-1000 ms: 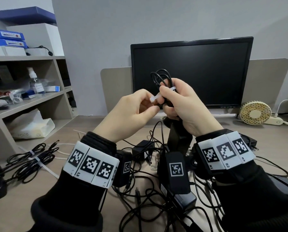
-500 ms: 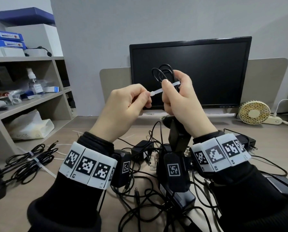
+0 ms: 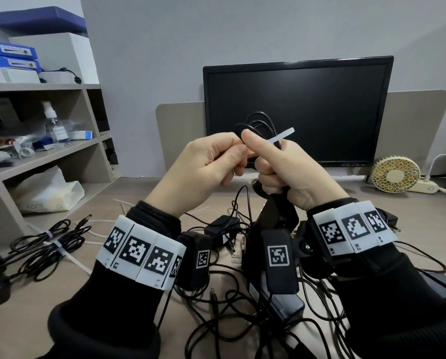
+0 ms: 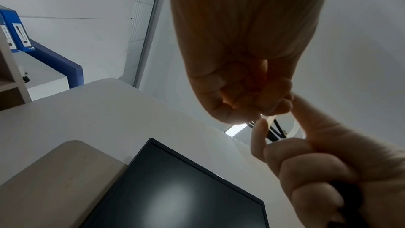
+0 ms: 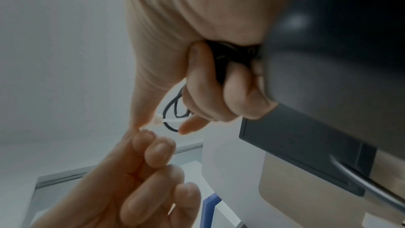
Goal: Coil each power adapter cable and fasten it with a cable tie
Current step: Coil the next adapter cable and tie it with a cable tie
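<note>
While your right hand keeps its grip curled round the coiled cable, lifted above the desk in front of the dark monitor, the loops can't spring apart. Your left hand pinches 1 end of the white cable tie at the bundle, likely to feed or cinch it; its free tail juts right. The adapter block hangs below your right fist. A bag on the shelf has lettering I can't read for certain.
</note>
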Available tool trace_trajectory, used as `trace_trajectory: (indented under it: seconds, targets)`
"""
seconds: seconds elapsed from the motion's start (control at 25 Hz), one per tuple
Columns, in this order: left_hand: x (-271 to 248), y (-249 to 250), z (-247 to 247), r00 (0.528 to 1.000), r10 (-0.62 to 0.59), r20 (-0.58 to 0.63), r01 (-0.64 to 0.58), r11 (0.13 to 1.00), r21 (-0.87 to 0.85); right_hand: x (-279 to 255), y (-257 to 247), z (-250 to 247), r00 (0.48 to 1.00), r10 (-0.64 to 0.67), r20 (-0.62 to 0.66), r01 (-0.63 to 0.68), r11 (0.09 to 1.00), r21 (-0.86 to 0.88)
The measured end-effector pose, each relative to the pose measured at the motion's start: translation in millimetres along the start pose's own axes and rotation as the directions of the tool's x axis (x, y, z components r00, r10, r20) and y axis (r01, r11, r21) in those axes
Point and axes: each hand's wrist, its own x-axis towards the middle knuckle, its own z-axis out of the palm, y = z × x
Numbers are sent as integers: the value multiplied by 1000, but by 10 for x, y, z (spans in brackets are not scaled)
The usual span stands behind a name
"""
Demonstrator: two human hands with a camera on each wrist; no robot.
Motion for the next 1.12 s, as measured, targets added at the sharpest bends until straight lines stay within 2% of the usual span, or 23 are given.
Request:
trace_trajectory:
  seconds: [0.16,0.24,0.36,0.56,0.68,0.8,0.92,1.04,1.12]
  targets:
    - [-4,3,-6,1000,6,18,-6,999,31,10,8,-72,1000,-15,16,15,999,41]
    - [-8,-8,-44,1000,8,21,-10,996,88,10,-8,-96,998,-56,-20,56,998,-8]
    - [-12,-20,-118,1000,-8,-4,8,998,61,8,-15,-79,989,-123,-83,116,990,-76]
    - [-20,-39,-110,1000,-15,5,14,997,78,-7,5,16,996,-83,-43,83,997,5]
    - [-30,-33,-180,999,-32,23,30,993,110,-4,-14,-11,985,-115,-130,105,991,-82]
    - [-80,-75,-402,998,-60,15,58,989,136,16,-55,-178,957,-116,-267,114,993,-24]
    - [-120,-144,-557,980,-178,90,160,971,177,36,-59,-233,945,-132,-299,121,991,-54]
    - [-96,-158,-470,907,-379,186,293,883,367,49,-29,-103,943,-189,-276,131,968,-216]
    - [-60,-93,-312,917,-372,145,303,885,354,38,-5,38,935,-256,-245,155,917,-368]
